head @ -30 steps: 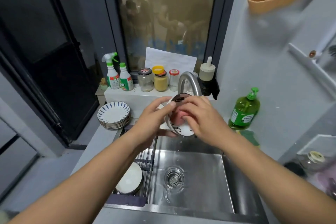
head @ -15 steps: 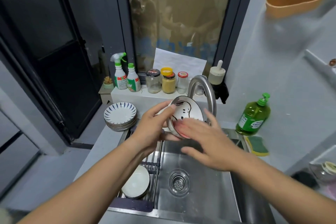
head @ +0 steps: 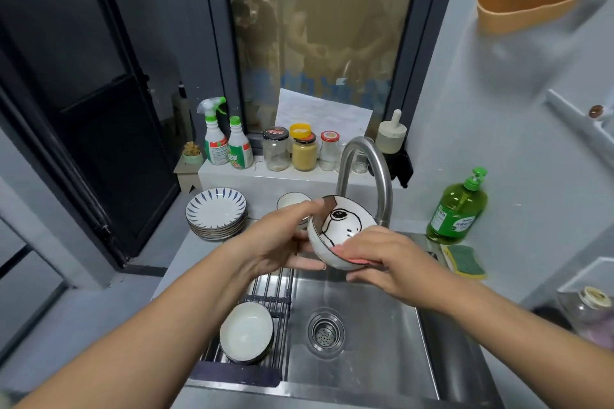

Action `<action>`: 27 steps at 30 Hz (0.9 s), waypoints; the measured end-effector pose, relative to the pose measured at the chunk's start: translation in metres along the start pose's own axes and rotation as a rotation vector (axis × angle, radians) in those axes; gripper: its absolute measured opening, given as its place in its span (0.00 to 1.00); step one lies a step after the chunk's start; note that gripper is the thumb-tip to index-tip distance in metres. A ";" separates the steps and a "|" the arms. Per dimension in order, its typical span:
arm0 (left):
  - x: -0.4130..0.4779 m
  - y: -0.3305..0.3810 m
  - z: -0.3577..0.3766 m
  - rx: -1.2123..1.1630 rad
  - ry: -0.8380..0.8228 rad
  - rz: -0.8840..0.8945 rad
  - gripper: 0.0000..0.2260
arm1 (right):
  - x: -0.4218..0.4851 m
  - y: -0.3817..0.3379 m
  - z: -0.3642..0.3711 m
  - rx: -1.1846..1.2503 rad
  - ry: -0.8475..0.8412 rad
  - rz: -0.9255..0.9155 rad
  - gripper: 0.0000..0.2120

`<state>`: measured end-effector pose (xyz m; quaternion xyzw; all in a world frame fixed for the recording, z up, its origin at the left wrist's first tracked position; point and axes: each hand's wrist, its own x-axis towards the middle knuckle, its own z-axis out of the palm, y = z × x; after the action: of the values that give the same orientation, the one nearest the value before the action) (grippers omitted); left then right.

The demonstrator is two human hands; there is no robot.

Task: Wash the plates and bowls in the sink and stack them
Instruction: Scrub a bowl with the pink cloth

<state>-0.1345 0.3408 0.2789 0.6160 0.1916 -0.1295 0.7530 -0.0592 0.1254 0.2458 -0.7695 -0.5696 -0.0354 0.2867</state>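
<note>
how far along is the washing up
Done, apparently: a stack of plates on the counter and white bowls on the rack. In hand: the left hand holds a cartoon bowl tilted over the sink while the right hand presses a pink sponge against it. Left: finishing and stacking this bowl; the sink shows no other dishes.

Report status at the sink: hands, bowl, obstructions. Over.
Left hand grips cartoon bowl, tilted over sink. Right hand holds pink sponge against its lower rim. Faucet close behind bowl.
</note>
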 end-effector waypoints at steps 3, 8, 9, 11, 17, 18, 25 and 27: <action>0.006 -0.013 0.004 -0.007 -0.097 0.047 0.32 | 0.006 -0.012 -0.002 0.162 0.078 0.191 0.07; 0.017 -0.038 0.026 -0.311 -0.056 0.336 0.45 | 0.027 -0.048 0.005 0.602 0.143 0.412 0.01; 0.016 -0.036 0.026 -0.325 -0.036 0.331 0.45 | 0.028 -0.050 0.007 0.573 0.158 0.404 0.05; 0.009 -0.029 0.020 -0.340 -0.057 0.257 0.43 | 0.023 -0.047 0.005 0.418 0.115 0.304 0.11; 0.001 -0.024 -0.003 -0.389 -0.412 -0.163 0.43 | 0.004 -0.018 -0.011 -0.018 -0.041 -0.030 0.19; 0.002 -0.025 -0.005 -0.387 -0.421 -0.178 0.45 | 0.004 -0.022 -0.008 0.035 -0.035 -0.006 0.17; 0.004 -0.050 0.005 -0.468 -0.262 0.131 0.46 | 0.001 -0.038 0.014 0.289 -0.018 0.238 0.14; 0.004 -0.053 0.007 -0.469 -0.196 0.182 0.46 | 0.005 -0.043 0.017 0.263 -0.023 0.223 0.14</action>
<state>-0.1526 0.3227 0.2319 0.4238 0.0864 -0.0722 0.8988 -0.1003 0.1456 0.2505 -0.7841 -0.4835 0.0803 0.3808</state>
